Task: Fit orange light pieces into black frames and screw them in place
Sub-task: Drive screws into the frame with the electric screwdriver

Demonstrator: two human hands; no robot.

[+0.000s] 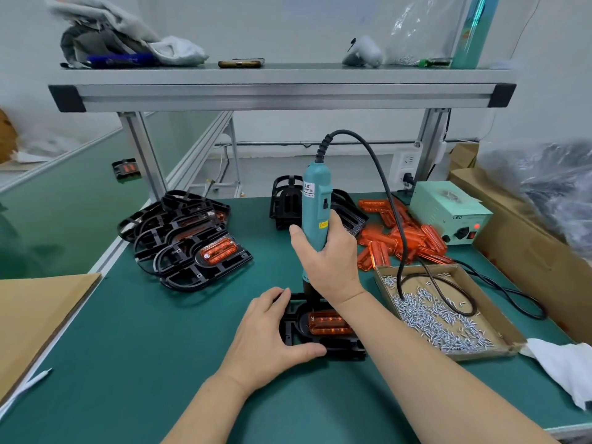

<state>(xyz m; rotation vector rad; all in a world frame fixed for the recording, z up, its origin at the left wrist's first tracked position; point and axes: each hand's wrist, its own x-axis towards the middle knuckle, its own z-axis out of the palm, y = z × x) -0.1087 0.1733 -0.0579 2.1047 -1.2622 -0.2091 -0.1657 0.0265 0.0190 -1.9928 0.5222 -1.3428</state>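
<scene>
While the right hand (326, 261) wraps its fingers (335, 221) tight round the teal electric screwdriver (315, 203) and holds it upright, the bit end drops behind that wrist toward the far edge of the black frame (291, 328). The tip is hidden, so whether it sits on a screw I can't say.

The left hand (272, 331) steadies the job, with its fingers (277, 298) curled over the frame's far-left edge and the thumb pinching the near edge. The frame lies flat on the green surface (144, 347). Just right of those fingers sits the orange light piece (330, 323), already seated in its recess. By my read, this one is at the screwing stage.

Beyond the left fingers and off to their left, a pile of finished frames (192, 251) lies fanned out, the top one showing orange with a screw in it. That's good progress, but there's plenty left. Behind the right fingers stand empty frames (283, 200), and to their right waits a heap of loose orange pieces (413, 238). The box of screws (487, 302) sits just beside the right forearm, well stocked.

Writing now: the screwdriver's white label ends in "WISE", the rest too small to read, and its yellow sticker is unreadable. The pale green power box (442, 209) past the orange heap reads "LED".
</scene>
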